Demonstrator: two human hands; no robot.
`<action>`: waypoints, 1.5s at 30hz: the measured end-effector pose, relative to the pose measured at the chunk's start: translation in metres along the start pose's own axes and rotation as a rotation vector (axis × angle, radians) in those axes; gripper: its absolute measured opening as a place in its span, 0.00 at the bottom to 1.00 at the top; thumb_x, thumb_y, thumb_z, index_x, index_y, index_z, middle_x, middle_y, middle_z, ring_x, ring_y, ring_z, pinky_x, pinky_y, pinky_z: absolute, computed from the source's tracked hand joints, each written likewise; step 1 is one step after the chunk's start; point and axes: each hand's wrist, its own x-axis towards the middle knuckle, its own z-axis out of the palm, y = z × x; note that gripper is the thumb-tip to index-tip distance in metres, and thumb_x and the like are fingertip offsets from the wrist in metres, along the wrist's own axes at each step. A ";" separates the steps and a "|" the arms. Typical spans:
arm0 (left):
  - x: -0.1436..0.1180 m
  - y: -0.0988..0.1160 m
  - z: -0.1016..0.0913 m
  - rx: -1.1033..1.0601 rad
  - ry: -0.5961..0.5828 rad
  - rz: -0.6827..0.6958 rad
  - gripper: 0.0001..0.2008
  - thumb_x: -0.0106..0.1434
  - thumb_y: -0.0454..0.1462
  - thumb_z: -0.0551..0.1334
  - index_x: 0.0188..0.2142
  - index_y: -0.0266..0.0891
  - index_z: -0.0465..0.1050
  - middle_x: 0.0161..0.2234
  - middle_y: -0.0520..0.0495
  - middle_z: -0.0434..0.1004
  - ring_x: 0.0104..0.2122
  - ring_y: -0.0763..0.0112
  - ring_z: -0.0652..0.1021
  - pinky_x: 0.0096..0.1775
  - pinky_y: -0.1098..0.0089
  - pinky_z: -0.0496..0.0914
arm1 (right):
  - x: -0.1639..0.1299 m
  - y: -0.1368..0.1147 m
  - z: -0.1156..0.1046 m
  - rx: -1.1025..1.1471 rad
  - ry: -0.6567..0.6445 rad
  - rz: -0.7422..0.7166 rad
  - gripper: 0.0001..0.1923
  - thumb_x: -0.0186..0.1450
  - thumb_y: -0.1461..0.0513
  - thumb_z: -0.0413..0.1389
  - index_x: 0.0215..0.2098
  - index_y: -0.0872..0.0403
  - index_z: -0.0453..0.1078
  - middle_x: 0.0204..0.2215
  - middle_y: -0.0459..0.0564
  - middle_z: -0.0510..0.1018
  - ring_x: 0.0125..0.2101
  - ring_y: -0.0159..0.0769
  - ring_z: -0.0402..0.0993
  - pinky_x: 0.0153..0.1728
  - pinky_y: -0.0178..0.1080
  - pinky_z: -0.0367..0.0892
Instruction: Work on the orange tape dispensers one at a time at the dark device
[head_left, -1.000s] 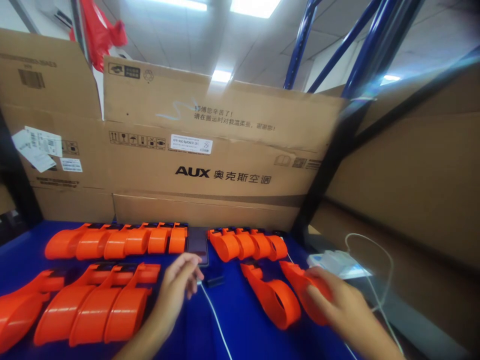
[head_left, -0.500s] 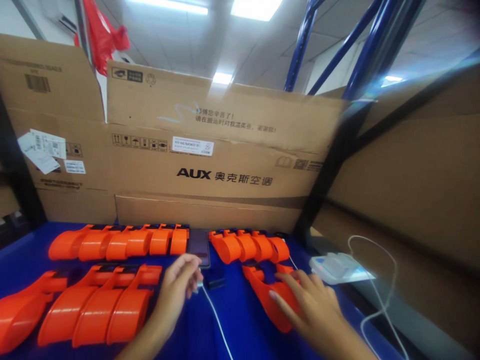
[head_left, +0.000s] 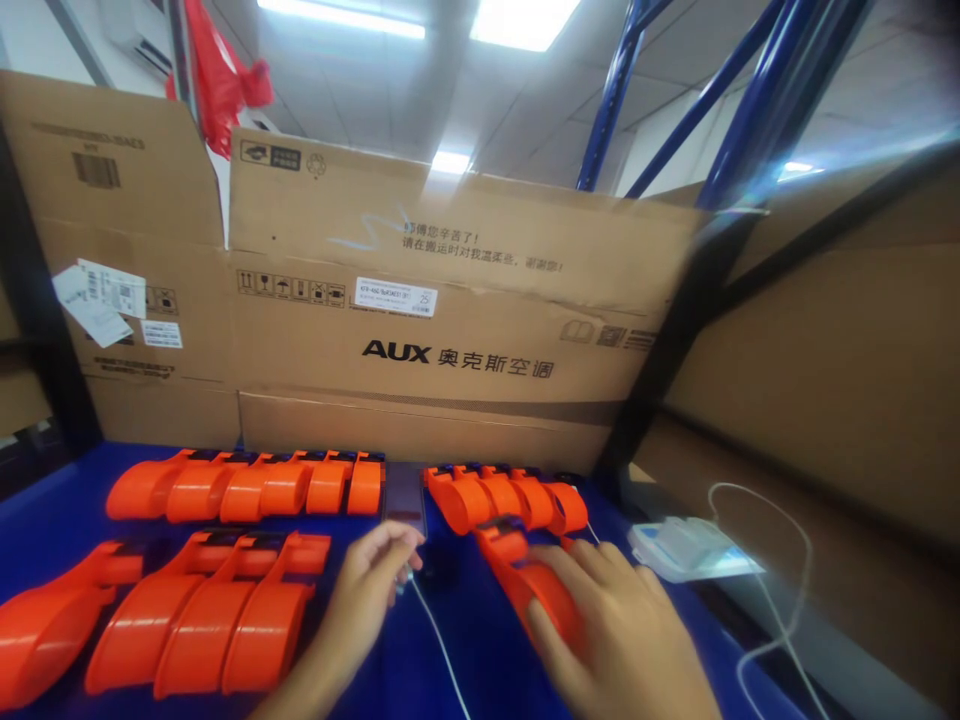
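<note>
My right hand (head_left: 619,630) lies flat, fingers spread, over an orange plastic part (head_left: 525,575) on the blue table (head_left: 480,640); anything else beneath the palm is hidden. My left hand (head_left: 371,590) rests with curled fingers just in front of a dark phone (head_left: 405,495). Its fingertips touch the end of a white cable (head_left: 442,650), but whether they pinch it I cannot tell. Behind my right hand stands a row of several orange parts (head_left: 510,500).
More orange parts stand in a back row (head_left: 247,485) and a front-left group (head_left: 195,620). A tall AUX cardboard box (head_left: 450,330) walls the back. A white device (head_left: 686,545) with a looping cord lies at right, beside a dark shelf post (head_left: 667,350).
My right hand has carried an orange part leftward, set it against the other loose part and now lies flat on them. The left hand has barely moved. The camera tilted slightly.
</note>
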 end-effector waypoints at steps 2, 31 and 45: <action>-0.002 0.002 0.002 -0.011 0.014 0.003 0.20 0.61 0.51 0.66 0.43 0.39 0.81 0.34 0.43 0.82 0.30 0.68 0.75 0.27 0.73 0.66 | 0.005 -0.017 0.000 0.124 0.111 -0.009 0.14 0.62 0.58 0.55 0.44 0.51 0.76 0.37 0.56 0.79 0.36 0.52 0.73 0.37 0.49 0.63; 0.002 0.021 0.001 -0.276 0.191 0.053 0.22 0.52 0.46 0.74 0.44 0.38 0.79 0.44 0.41 0.84 0.44 0.55 0.80 0.47 0.64 0.71 | 0.043 -0.056 0.120 1.379 -0.371 0.196 0.09 0.64 0.58 0.54 0.28 0.53 0.64 0.19 0.40 0.68 0.20 0.28 0.63 0.24 0.31 0.61; 0.003 0.016 0.000 -0.161 0.082 0.064 0.21 0.56 0.46 0.72 0.44 0.36 0.80 0.43 0.40 0.84 0.45 0.53 0.80 0.47 0.62 0.71 | 0.039 -0.058 0.123 1.226 -0.337 0.211 0.07 0.56 0.66 0.50 0.22 0.52 0.59 0.17 0.39 0.66 0.18 0.27 0.61 0.20 0.30 0.53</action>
